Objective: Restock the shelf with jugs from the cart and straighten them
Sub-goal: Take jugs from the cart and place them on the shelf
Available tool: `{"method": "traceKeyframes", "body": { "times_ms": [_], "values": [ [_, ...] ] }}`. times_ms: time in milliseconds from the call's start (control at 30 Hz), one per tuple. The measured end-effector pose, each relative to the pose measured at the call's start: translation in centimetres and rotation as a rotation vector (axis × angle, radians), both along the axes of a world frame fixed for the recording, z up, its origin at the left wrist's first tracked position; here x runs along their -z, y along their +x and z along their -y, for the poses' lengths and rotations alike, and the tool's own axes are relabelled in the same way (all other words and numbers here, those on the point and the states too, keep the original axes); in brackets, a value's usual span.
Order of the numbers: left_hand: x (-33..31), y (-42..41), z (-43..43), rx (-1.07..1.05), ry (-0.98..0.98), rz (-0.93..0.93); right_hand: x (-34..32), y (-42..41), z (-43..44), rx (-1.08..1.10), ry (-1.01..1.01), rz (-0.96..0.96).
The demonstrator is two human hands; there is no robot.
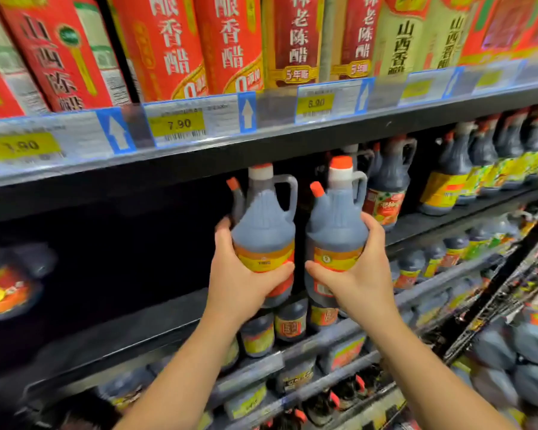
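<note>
I hold two dark jugs side by side in front of the middle shelf (156,324). The left jug (263,225) has a white neck, an orange spout cap, a handle and a yellow-red label; my left hand (239,274) wraps its lower body. The right jug (336,225) looks the same, with an orange top cap, and my right hand (359,271) grips its label area. Both jugs stand upright, close together, at the mouth of the shelf bay. The cart (491,321) with more dark jugs (531,339) shows at the lower right.
The shelf bay to the left of the held jugs is dark and mostly bare, with one blurred jug (7,287) at the far left. More jugs (389,181) fill the bay to the right. Red cartons (168,45) stand above price tags (177,124). Lower shelves hold smaller bottles (289,324).
</note>
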State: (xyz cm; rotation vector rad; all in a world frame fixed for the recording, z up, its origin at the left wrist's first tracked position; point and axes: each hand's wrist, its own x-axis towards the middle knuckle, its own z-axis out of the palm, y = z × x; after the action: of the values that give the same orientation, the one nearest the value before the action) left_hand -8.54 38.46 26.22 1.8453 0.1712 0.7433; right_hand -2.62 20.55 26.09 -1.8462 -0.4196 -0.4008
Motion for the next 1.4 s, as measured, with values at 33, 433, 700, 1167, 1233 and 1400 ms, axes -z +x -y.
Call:
{"method": "traceKeyframes", "body": {
  "times_ms": [33,433,700,1167,1233,1400],
  "values": [
    [0.0,0.3,-0.4,-0.024,-0.003,-0.004,-0.2,0.4,-0.7,-0.020,0.007,-0.003],
    [1.6,3.5,-3.7,-0.177,-0.061,-0.038,0.7,5.8,-7.3,-0.175,0.140,-0.087],
    [2.1,6.6,-5.7,-0.230,-0.054,-0.094,1.6,9.0,-9.8,-0.193,0.120,-0.119],
    [1.9,10.8,-7.5,-0.186,0.010,-0.109,0.1,11.4,-11.0,0.148,-0.627,-0.083],
    [1.9,11.3,-7.6,-0.184,0.017,-0.098,0.0,11.8,-11.2,0.155,-0.674,-0.101],
    [1.9,12.2,-7.8,-0.214,0.039,-0.119,0.1,12.5,-11.5,0.119,-0.638,-0.129]
  ]
}}
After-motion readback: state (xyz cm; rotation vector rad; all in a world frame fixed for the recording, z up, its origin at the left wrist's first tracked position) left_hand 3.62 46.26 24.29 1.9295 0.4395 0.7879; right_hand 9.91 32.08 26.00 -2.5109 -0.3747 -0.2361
